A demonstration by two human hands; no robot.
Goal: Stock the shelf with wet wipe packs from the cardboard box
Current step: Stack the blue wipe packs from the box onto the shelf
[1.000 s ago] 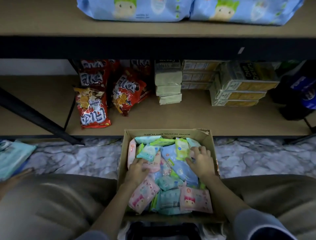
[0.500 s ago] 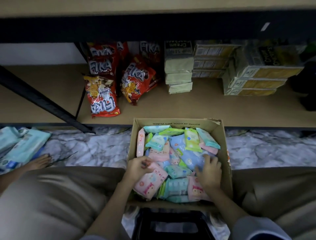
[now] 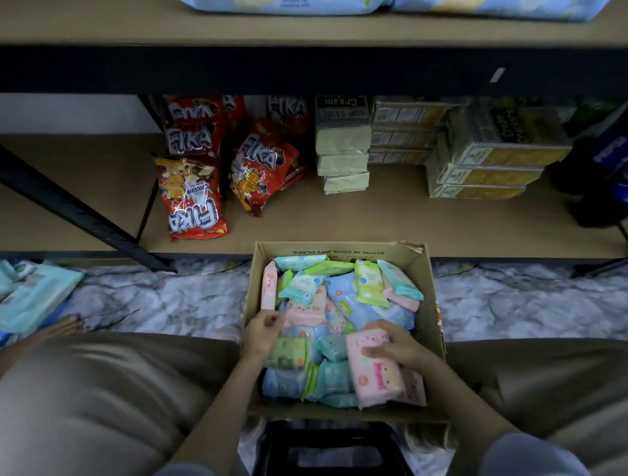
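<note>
Wet wipe packs (image 3: 339, 305): many small packs, pink, blue, green and teal, heaped loose inside the box (image 3: 424, 271), which stands open on the marble-pattern floor (image 3: 170, 299) between the person's knees, just in front of the bottom shelf (image 3: 390, 221).
Pink pack (image 3: 373, 370): near right of the heap, lying on other packs; right hand (image 3: 394, 346) has its grip closed on the upper end, fingers over the face.
Second pink pack (image 3: 302, 312): left centre of the heap; left hand (image 3: 263, 331) pinches its near corner, grip clenched.
Bottom shelf: red snack bags (image 3: 193, 200) at left, some upright, one flat; pale stacked cartons (image 3: 343, 159) at centre; yellow-labelled boxes (image 3: 486, 166) at right.
Upper shelf (image 3: 306, 30): large blue packs (image 3: 282, 4) at its back edge.
Floor, far left: teal packs (image 3: 30, 299), a bare foot (image 3: 64, 326) beside them.
</note>
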